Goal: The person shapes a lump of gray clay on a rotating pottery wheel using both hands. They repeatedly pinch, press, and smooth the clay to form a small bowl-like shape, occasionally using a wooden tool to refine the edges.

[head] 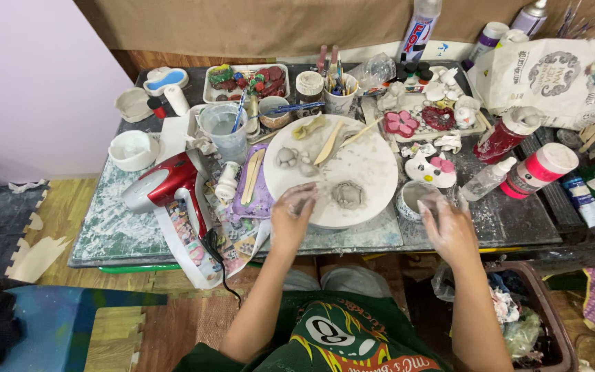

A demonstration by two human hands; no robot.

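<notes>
- The work table (105, 227) is dark, smeared with pale clay, and crowded from edge to edge.
- A round white turntable board (366, 172) sits at the middle of the table, just in front of the person.
- A red and silver hair dryer (166, 182) lies to the left of the board, on printed paper.
- A white printed bag (552, 79) stands at the far right, with a red bottle (500, 138) and a pink bottle (537, 169) in front of it.
- The left hand (290, 217) rests over the near left edge of the board, fingers (303, 196) bent and drawn loosely together, smeared with clay; whether they pinch anything I cannot tell.
- The right hand (449, 227) hangs off the board's right side, blurred; its fingers look loosely spread and hold nothing I can make out.
- A small cup (411, 200) of clay-coloured water stands just beside the right hand's fingertips, between hand and board.
- The grey clay lump (348, 194), hollowed on top, sits on the near part of the board, just to the right of the left fingertips, close but apart, and well left of the right hand.
- Wooden modelling sticks (328, 143) lie on the far half of the board.
- Smaller clay bits (286, 157) sit on the board's left part.
</notes>
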